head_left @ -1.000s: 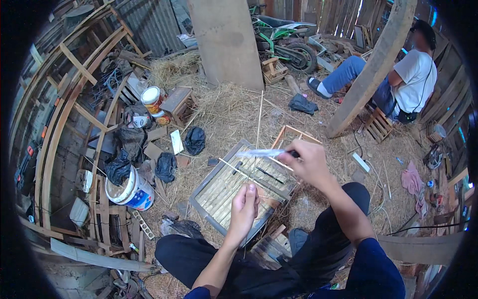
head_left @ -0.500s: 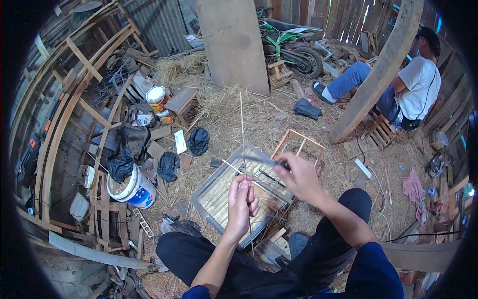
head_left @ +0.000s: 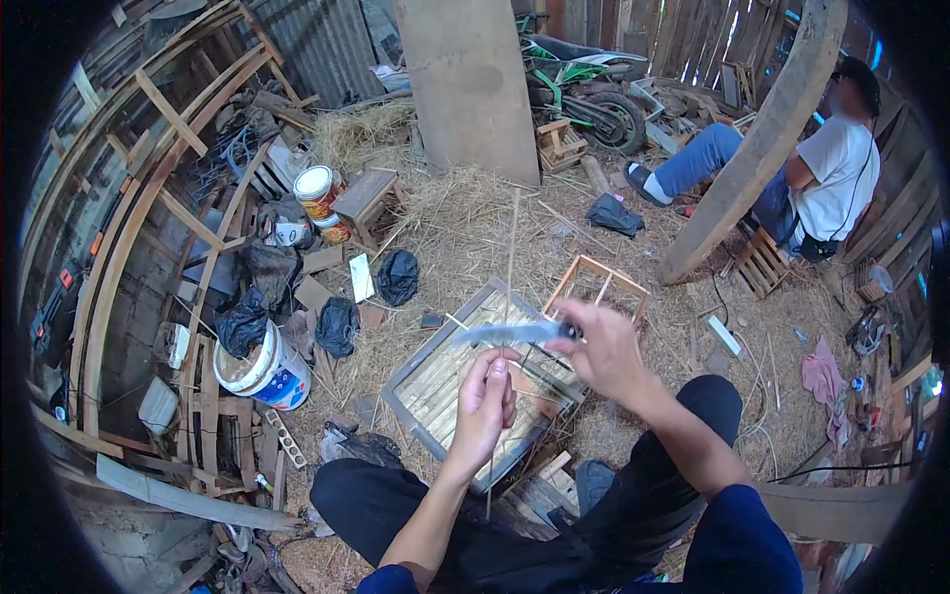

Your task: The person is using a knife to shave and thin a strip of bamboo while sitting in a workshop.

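Note:
My left hand is closed around a long thin bamboo stick that stands nearly upright and runs up past my fingers. My right hand grips a knife by its dark handle, the blurred blade pointing left and lying across the stick just above my left hand. Under both hands sits a rectangular grey-framed panel of bamboo slats, propped on a wooden block in front of my crossed legs in dark trousers.
A small open wooden frame lies beyond the panel on the straw. A white and blue bucket, black bags and paint cans stand at left. A wide wooden post rises behind. A person sits at right.
My left hand has come up off the panel and closed on the stick. My right hand with the knife has moved toward it, so the blade now crosses the stick.

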{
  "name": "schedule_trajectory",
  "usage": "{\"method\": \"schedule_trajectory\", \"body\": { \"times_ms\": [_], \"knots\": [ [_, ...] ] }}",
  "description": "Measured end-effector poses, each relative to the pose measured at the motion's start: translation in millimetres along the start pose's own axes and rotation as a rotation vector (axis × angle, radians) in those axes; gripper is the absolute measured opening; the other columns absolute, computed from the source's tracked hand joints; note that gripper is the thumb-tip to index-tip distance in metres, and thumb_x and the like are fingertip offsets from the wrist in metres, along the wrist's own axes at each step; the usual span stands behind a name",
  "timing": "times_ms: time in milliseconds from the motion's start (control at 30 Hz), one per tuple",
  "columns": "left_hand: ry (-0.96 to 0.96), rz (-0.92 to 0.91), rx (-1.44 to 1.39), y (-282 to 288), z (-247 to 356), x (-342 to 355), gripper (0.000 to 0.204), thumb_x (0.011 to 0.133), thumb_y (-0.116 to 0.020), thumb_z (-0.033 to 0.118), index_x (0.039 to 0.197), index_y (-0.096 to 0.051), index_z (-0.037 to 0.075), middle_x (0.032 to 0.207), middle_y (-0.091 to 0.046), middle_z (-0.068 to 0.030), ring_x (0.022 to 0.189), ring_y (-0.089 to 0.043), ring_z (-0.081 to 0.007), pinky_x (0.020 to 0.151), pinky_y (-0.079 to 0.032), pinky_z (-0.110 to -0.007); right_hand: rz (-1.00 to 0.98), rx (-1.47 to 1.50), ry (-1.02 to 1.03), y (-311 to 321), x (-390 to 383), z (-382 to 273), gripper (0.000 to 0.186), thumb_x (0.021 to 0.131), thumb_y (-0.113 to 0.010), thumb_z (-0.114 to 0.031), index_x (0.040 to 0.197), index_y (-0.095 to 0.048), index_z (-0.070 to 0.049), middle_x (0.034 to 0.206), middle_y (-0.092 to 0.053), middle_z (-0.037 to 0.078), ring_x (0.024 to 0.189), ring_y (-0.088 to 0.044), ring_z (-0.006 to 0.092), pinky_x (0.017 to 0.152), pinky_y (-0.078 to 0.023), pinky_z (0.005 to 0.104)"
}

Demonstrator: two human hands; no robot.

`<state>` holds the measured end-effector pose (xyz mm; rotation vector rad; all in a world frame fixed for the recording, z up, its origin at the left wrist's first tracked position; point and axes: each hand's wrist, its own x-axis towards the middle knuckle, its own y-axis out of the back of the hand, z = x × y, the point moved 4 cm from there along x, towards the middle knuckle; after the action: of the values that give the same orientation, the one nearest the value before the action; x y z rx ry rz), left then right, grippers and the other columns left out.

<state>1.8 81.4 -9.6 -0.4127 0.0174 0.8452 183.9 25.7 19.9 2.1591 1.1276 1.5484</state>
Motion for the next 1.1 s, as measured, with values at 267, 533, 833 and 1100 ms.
{"method": "schedule_trajectory", "body": {
  "times_ms": [267, 533, 833, 1100],
  "knots": [
    [0.030, -0.116, 0.050, -2.2, -9.2, 0.0, 0.025, 0.108, -0.046, 0.027, 0.119, -0.054, 0.006, 0.072, -0.039, 0.0061, 0.054, -0.033, -0.0015, 0.047, -0.026, -0.020, -0.102, 0.030, 0.009, 2.0, 1.3, -3.6, 0.035, 0.085, -0.073, -0.028, 0.113, -0.065, -0.008, 0.077, -0.064, 0.009, 0.067, -0.063, 0.0272, 0.060, -0.047, 0.0398],
    [0.004, -0.064, 0.091, -12.1, 0.9, -2.1, 0.037, 0.107, -0.049, 0.029, 0.132, -0.052, 0.003, 0.064, -0.033, 0.0093, 0.048, -0.026, -0.0014, 0.044, -0.019, -0.021, -0.026, -0.086, -0.142, 26.9, 13.7, 14.2, 0.028, 0.082, -0.076, -0.029, 0.098, -0.066, -0.008, 0.077, -0.063, 0.008, 0.070, -0.063, 0.0268, 0.062, -0.048, 0.0380],
    [0.026, -0.070, 0.055, -14.9, -2.6, -4.2, 0.023, 0.107, -0.047, 0.024, 0.117, -0.054, 0.006, 0.072, -0.036, 0.0065, 0.052, -0.027, -0.0022, 0.044, -0.020, -0.022, -0.015, -0.060, -0.061, 21.4, 10.8, 20.8, 0.028, 0.084, -0.074, -0.035, 0.093, -0.068, -0.009, 0.072, -0.061, 0.007, 0.065, -0.061, 0.0262, 0.058, -0.045, 0.0375],
    [0.072, -0.049, 0.063, -11.2, -4.5, -4.1, 0.027, 0.108, -0.046, 0.028, 0.121, -0.057, 0.006, 0.064, -0.038, 0.0088, 0.050, -0.031, -0.0008, 0.044, -0.022, -0.020, -0.050, -0.017, 0.035, 9.6, 7.1, 12.6, 0.031, 0.084, -0.075, -0.040, 0.089, -0.070, -0.009, 0.070, -0.059, 0.006, 0.063, -0.060, 0.0231, 0.057, -0.044, 0.0362]
  ]
}}
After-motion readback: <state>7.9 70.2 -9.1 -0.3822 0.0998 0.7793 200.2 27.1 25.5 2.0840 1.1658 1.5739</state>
